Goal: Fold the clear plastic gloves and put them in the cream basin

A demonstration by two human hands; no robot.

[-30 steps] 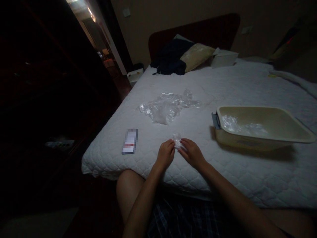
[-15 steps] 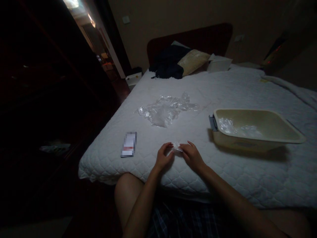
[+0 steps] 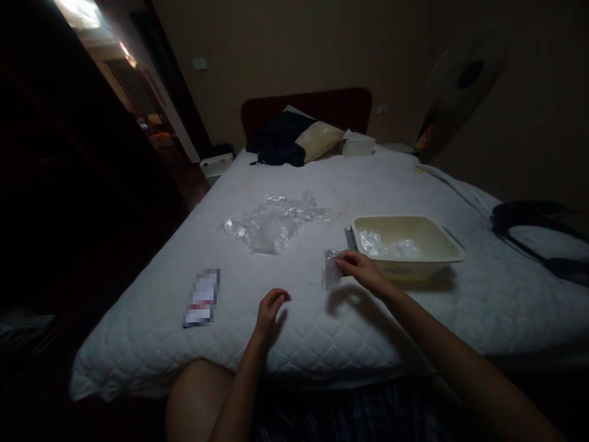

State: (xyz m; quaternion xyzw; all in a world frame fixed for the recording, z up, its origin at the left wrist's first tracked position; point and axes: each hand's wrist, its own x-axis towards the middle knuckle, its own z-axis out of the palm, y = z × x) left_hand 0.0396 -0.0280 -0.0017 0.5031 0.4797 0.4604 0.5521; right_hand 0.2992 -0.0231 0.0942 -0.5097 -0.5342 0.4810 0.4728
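Note:
My right hand (image 3: 359, 268) pinches a small folded clear plastic bag (image 3: 332, 270) by its right edge. The bag hangs above the bed, just left of the cream plastic basin (image 3: 384, 266). My left hand (image 3: 272, 307) hovers low over the quilted white bedcover (image 3: 304, 334), its fingers loosely curved with nothing visible in them. Beyond the hands, a spread heap of clear plastic bags (image 3: 271, 227) lies on the cover. More clear plastic (image 3: 391, 245) rests inside the basin.
A phone-like rectangle (image 3: 202, 298), its face pixelated, lies left of my left hand. Dark clothing (image 3: 280, 138), a beige pillow (image 3: 319, 140) and a white box (image 3: 359, 145) sit by the headboard (image 3: 340, 101). A fan (image 3: 469, 77) and a black strap-like item (image 3: 519, 236) are at right.
My hands have parted. The right one has lifted the small plastic bag away to the right, toward the basin, while the left let go of it. The view has swung right.

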